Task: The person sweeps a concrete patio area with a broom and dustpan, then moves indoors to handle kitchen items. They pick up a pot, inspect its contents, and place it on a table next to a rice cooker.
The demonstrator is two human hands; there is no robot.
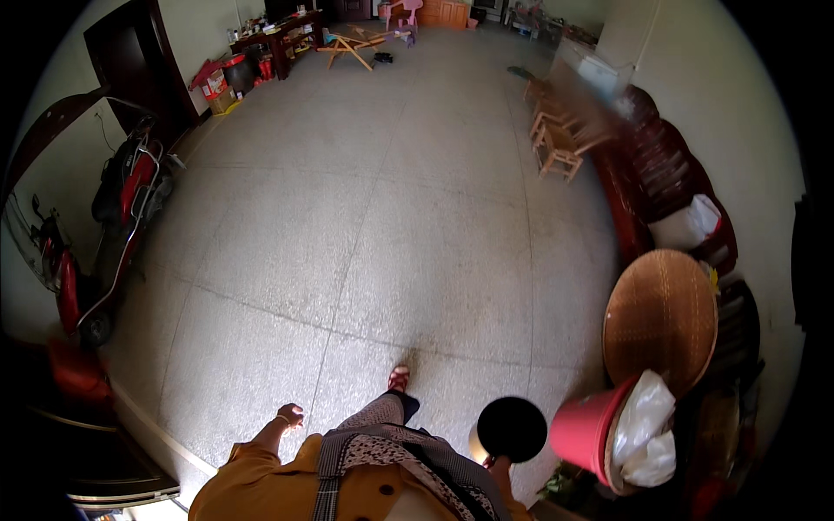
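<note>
My right hand sits at the lower edge, closed around the handle of a round black pan. The pan hangs above the floor beside my right hip, close to a red bucket. My left hand hangs beside my left hip in an orange-sleeved arm, with a thin band at the wrist. Its fingers look loosely curled and nothing shows in it, but it is too small to tell more. One foot in a red sandal is stepped forward on the grey speckled floor.
The red bucket holds a white plastic bag, and a round woven tray leans behind it. A dark red bench and small wooden chairs line the right wall. A red scooter stands at the left, and a folding wooden chair far ahead.
</note>
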